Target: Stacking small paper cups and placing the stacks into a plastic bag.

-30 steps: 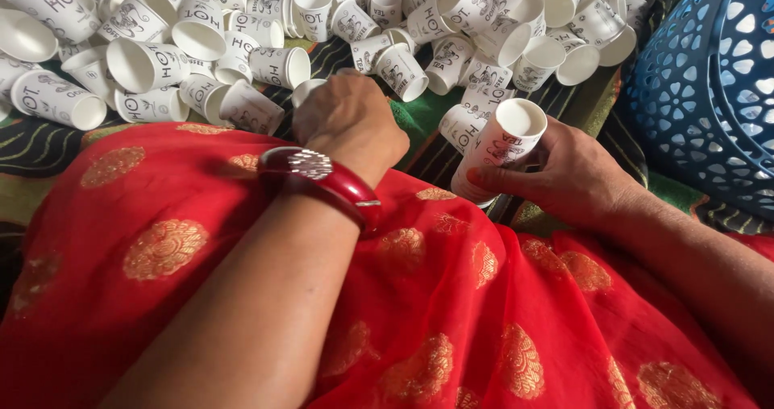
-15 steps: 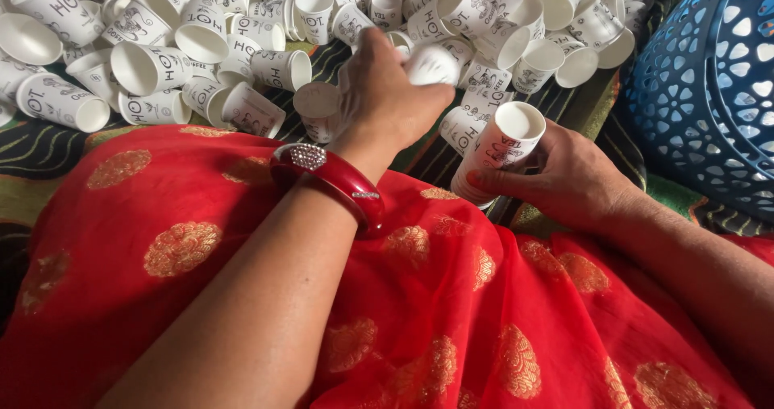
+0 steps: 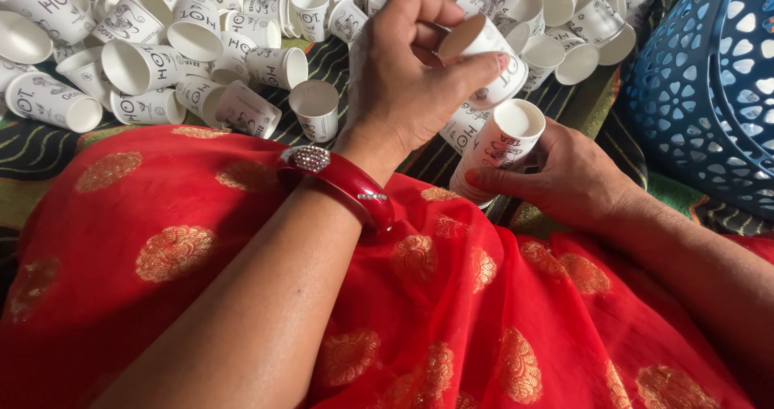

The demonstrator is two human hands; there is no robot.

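Observation:
My left hand (image 3: 407, 78), with a red bangle (image 3: 343, 185) on the wrist, holds a single white paper cup (image 3: 490, 54) by its rim, tilted, just above and left of a stack. My right hand (image 3: 568, 179) grips that stack of nested white paper cups (image 3: 500, 147), which leans left with its open mouth up. The loose cup and the stack's top are close but apart. Red cloth with gold motifs (image 3: 242, 296) covers my lap beneath both arms.
Several loose white printed paper cups (image 3: 173, 50) lie scattered across a dark striped mat (image 3: 48, 147) ahead. One upright cup (image 3: 314, 111) stands near my left wrist. A blue perforated plastic basket (image 3: 709, 87) stands at the right.
My left hand reached forward into the pile, picked up one cup and lifted it toward the stack. The right hand kept the stack nearly still.

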